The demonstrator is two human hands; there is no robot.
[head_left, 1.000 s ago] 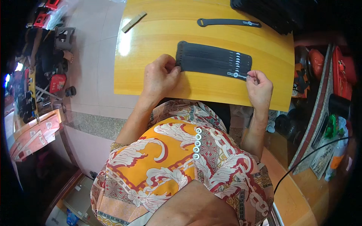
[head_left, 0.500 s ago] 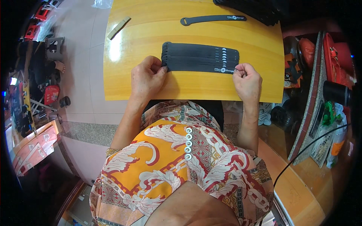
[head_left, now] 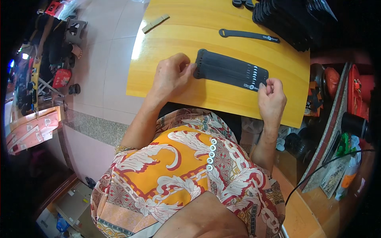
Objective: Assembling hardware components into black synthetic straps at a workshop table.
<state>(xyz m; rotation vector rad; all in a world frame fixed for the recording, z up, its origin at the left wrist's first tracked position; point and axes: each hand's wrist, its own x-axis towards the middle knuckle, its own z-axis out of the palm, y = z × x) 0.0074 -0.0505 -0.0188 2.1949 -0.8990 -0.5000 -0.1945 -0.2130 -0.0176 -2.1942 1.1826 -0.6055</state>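
A fanned stack of black cable straps lies on the yellow table, its white printed marks lined up near the right end. My left hand is at the stack's left end, fingers loosely curled and apart from the thumb, whose tip reaches the strap edges. At the lower right corner, my right hand pinches the strap ends between thumb and fingers; the fingertips partly hide that corner. One single black strap with a rounded, slotted head lies beyond the stack.
A big pile of black straps occupies the far right of the table. Near the far left edge lies a flat tan clip-like piece. Right of the table are a red bag and a dark cylinder; a grey stool stands at left.
The view has turned, so the table appears tilted and shifted right. My left hand's fingers have loosened from the stack's left end; the right hand stays at its lower right corner.
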